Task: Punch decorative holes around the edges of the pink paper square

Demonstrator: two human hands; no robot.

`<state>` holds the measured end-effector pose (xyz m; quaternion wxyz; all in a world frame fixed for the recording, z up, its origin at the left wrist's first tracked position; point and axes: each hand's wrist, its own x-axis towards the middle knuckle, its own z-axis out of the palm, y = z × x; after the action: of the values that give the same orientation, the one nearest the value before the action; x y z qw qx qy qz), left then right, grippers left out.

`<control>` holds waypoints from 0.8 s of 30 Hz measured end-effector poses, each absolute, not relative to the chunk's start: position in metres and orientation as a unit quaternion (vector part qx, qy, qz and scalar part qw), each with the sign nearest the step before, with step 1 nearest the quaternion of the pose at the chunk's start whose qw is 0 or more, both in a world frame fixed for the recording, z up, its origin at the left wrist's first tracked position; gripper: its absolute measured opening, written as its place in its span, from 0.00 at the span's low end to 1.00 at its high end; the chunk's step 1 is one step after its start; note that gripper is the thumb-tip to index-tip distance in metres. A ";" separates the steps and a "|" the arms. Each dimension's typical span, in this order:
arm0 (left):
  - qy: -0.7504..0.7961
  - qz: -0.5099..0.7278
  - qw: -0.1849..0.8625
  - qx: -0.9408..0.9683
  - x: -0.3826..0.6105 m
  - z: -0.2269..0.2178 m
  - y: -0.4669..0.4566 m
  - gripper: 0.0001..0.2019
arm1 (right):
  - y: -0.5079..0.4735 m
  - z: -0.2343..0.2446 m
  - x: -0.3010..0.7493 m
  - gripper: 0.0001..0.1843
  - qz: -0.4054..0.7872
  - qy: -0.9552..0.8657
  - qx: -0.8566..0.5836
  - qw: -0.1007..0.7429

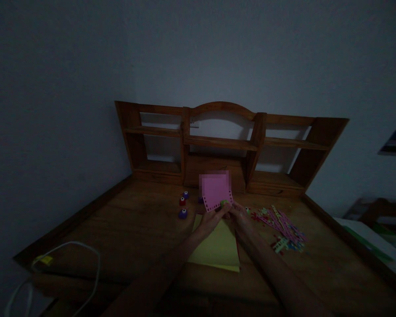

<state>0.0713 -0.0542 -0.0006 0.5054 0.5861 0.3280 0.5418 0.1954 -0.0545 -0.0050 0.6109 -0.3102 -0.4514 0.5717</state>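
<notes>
A pink sheet [217, 192] with a row of square holes along its side and lower edges is held up over the desk. My left hand [213, 219] is closed at its bottom edge, thumb near a small bright green piece [224, 203] that sits against the sheet. At the lower right corner, my right hand [239, 214] is closed on the sheet too, its fingertips partly hidden. Below both hands lies a yellow paper pad [215, 248]. The sheet's upper part is blurred into blocks.
Left of the sheet stand small eyed pieces, a red one [182, 201] and purple ones [183, 214]. A pile of pink strips [285, 226] and small colored bits lies at right. A wooden shelf unit [219, 141] backs the desk; a white cable [97, 264] loops at front left.
</notes>
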 end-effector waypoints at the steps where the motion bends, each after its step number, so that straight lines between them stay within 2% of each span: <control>1: 0.331 0.535 0.503 0.593 0.071 -0.001 -0.054 0.14 | -0.054 -0.006 0.195 0.08 0.569 -0.452 -0.310 0.613; 5: 0.344 0.524 0.515 0.585 0.069 -0.001 -0.053 0.15 | -0.050 -0.009 0.196 0.08 0.561 -0.461 -0.315 0.611; 11: 0.334 0.592 0.545 0.491 0.072 0.002 -0.048 0.20 | -0.051 -0.004 0.191 0.15 0.608 -0.441 -0.305 0.585; 17: 0.357 0.591 0.572 0.443 0.067 0.001 -0.044 0.29 | -0.060 0.007 0.191 0.12 0.629 -0.462 -0.280 0.560; 24: 0.370 0.625 0.541 0.424 0.059 0.004 -0.040 0.29 | -0.060 0.005 0.194 0.13 0.643 -0.454 -0.298 0.540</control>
<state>0.0588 -0.0405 0.0045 0.5409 0.4244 0.3703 0.6246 0.1941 -0.0599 0.0053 0.5400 -0.2978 -0.4542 0.6430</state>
